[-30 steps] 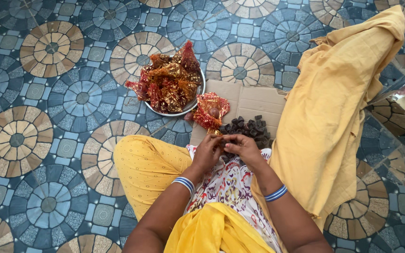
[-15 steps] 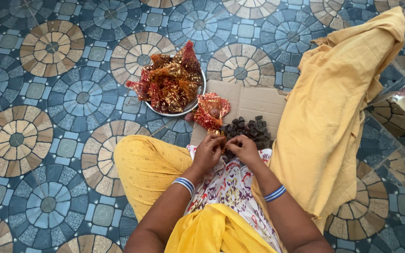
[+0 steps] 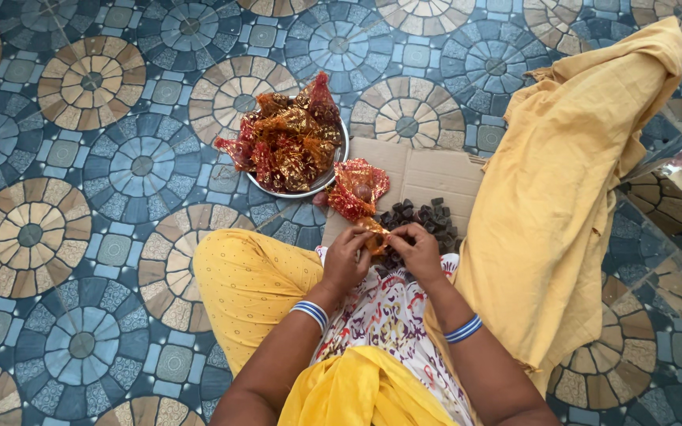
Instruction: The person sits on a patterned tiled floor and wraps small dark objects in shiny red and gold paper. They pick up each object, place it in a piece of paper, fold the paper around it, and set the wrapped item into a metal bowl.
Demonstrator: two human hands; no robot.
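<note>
My left hand (image 3: 346,257) and my right hand (image 3: 417,248) meet over my lap, both pinching a small red-gold shiny wrapper (image 3: 373,229) between the fingertips. Just beyond them lies a heap of small dark brown cubes (image 3: 420,216) on a flat piece of cardboard (image 3: 424,175). A loose stack of red-gold wrappers (image 3: 358,188) rests on the cardboard's left end. Further out, a round metal plate (image 3: 333,168) is piled with wrapped red-gold pieces (image 3: 287,141).
I sit cross-legged on a patterned blue and tan tiled floor (image 3: 80,197). A yellow cloth (image 3: 570,181) drapes over my right leg. A glass-like edge (image 3: 676,154) shows at the far right.
My hands have lifted slightly off the dark cubes, and the red-gold wrapper now shows between the fingertips of both hands.
</note>
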